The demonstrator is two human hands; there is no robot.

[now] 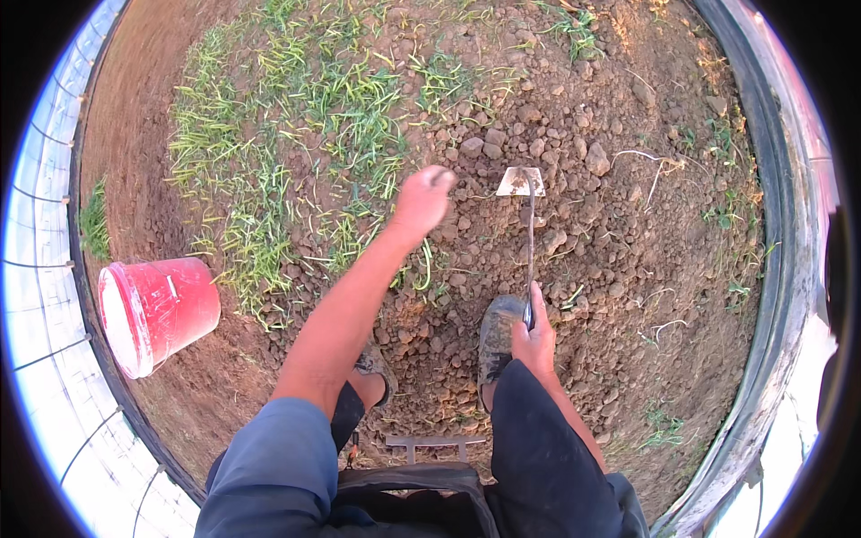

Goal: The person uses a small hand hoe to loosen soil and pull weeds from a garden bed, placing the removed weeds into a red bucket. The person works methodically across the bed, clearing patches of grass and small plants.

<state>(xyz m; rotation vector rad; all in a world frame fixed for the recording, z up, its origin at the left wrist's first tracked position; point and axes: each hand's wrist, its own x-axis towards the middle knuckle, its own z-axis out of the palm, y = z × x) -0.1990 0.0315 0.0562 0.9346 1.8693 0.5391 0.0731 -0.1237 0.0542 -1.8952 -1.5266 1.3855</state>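
Observation:
My right hand point(536, 339) grips the handle of a small hand hoe, whose thin metal shaft reaches forward to a flat trapezoid blade point(514, 183) lying on the cloddy soil point(578, 222). Left of the blade, my left hand point(427, 195) is closed above the ground with a small brownish thing, perhaps a clod, at its fingers; blur hides what it is. Cut green stalks point(336, 107) lie scattered over the soil ahead and to the left. One curved green stalk point(426, 265) lies below my left hand.
A red bucket point(175, 302) lies tipped on its side at the left. My shoes point(499, 336) stand on the soil, with a metal frame point(436, 442) between my legs. Dark edging curves along both sides, beside whitish sheeting point(40, 269) at the left. Clods and pale roots dot the ground.

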